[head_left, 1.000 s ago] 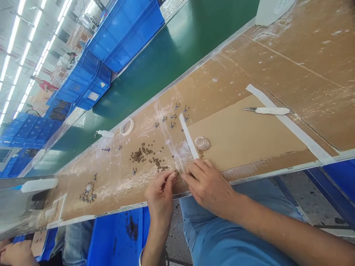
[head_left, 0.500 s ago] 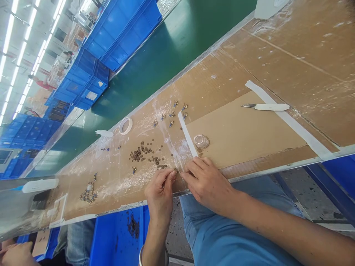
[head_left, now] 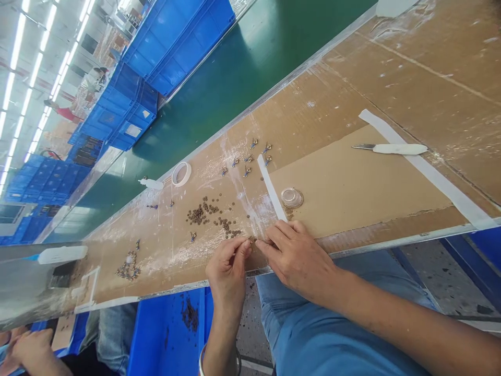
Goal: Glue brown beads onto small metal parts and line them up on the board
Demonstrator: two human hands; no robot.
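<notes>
My left hand (head_left: pixel 228 266) is at the table's near edge, thumb and forefinger pinched together. Whatever is between those fingertips is too small to name. Close beside it, my right hand (head_left: pixel 295 257) rests on the cardboard with its fingers curled and closed, forefinger pointing at the left fingertips; anything it grips is hidden. Beyond my left hand lie small dark-brown round pieces (head_left: pixel 198 215), loosely heaped and scattered. Several tiny blue-and-gold figures (head_left: pixel 247 171) stand or lie farther back. A strip of white tape (head_left: pixel 272 189) ends by my right knuckles, near a small clear cup (head_left: pixel 291 197).
A white-handled knife (head_left: pixel 399 149) lies across tape at right. A tape roll (head_left: pixel 181 174) and a white bottle (head_left: pixel 152 184) lie near the green conveyor (head_left: pixel 195 122). More figures (head_left: pixel 128 266) cluster at left. Blue crates (head_left: pixel 133 107) stand beyond; a blue bin (head_left: pixel 156 334) is below. A co-worker's hand (head_left: pixel 33 350) shows lower left.
The view has shifted slightly, so the table's contents sit a little differently in the picture. Both hands keep nearly the same pose, with the fingertips close together.
</notes>
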